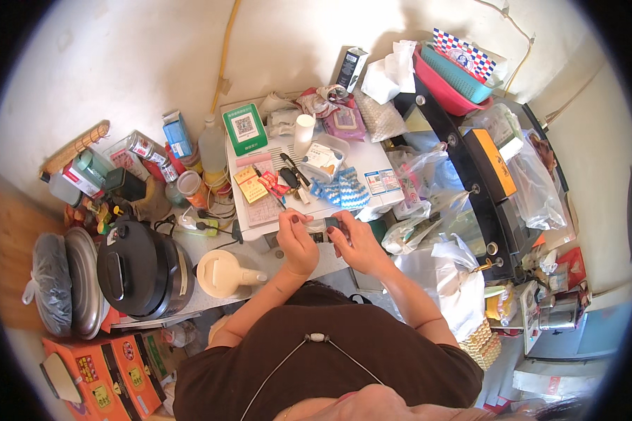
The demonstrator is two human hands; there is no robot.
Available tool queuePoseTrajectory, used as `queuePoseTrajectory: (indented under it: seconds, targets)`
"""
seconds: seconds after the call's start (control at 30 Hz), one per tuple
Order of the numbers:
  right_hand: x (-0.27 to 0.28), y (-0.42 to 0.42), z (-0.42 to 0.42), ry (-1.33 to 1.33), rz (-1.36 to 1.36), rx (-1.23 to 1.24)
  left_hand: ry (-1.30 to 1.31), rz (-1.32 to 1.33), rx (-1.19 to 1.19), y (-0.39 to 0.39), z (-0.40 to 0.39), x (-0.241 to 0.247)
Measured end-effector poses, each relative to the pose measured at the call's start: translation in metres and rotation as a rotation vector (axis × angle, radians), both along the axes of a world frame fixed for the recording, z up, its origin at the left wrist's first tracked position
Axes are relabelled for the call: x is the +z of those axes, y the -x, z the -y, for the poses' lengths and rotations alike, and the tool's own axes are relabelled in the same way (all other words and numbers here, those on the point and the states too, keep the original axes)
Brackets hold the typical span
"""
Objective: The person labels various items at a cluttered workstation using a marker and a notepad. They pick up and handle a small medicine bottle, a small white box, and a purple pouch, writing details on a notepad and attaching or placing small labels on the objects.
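Note:
In front of my chest, both hands meet over the near edge of a white table. My left hand pinches a pale, see-through strip, too small to identify. A small dark item is between the thumb and fingers of my right hand, close to the strip's other end; whether they are joined cannot be told. Just beyond my fingers lie a blue-and-white knitted cloth, dark keys or a fob, a red packet and a yellow printed card.
A black electric pressure cooker and a cream pitcher stand on the left. A green code sign and a clear plastic tub are at the back. Plastic bags and a black rack crowd the right.

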State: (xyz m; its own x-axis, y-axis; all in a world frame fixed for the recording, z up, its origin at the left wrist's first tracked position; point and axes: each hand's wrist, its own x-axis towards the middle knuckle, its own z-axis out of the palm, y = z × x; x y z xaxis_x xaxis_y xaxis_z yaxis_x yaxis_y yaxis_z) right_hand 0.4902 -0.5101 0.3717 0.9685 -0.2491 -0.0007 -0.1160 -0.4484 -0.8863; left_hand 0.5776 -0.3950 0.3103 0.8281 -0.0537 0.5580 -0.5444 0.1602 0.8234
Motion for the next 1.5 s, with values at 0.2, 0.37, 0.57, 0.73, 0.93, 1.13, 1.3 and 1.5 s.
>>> queuePoseTrajectory:
  seconds: [0.2, 0.37, 0.57, 0.73, 0.93, 1.13, 1.3, 1.5]
  targets:
    - [-0.004, 0.001, 0.007, -0.087, -0.144, -0.068, -0.038, 0.112, -0.032, 0.005, 0.004, 0.004]
    - [0.014, 0.008, 0.008, 0.118, 0.125, 0.035, 0.093, -0.300, -0.121, -0.002, 0.009, 0.011]
    - [0.014, 0.012, 0.005, 0.270, 0.264, 0.055, 0.137, -0.529, -0.232, -0.004, 0.005, 0.014]
    - [0.020, 0.013, -0.006, 0.198, -0.088, -0.064, 0.118, -0.395, -0.158, 0.001, 0.004, 0.021]
    - [0.028, 0.011, -0.005, 0.275, 0.165, -0.020, 0.161, -0.490, -0.226, -0.002, 0.004, 0.019]
    - [0.001, 0.002, -0.004, 0.416, 0.273, -0.069, 0.121, -0.428, -0.208, 0.009, 0.005, 0.027]
    - [-0.016, -0.004, -0.007, 0.170, 0.102, -0.121, 0.020, -0.028, -0.003, 0.009, 0.004, 0.017]
    - [0.016, 0.002, 0.007, 0.067, -0.066, 0.134, 0.087, -0.305, -0.113, -0.004, -0.001, 0.015]
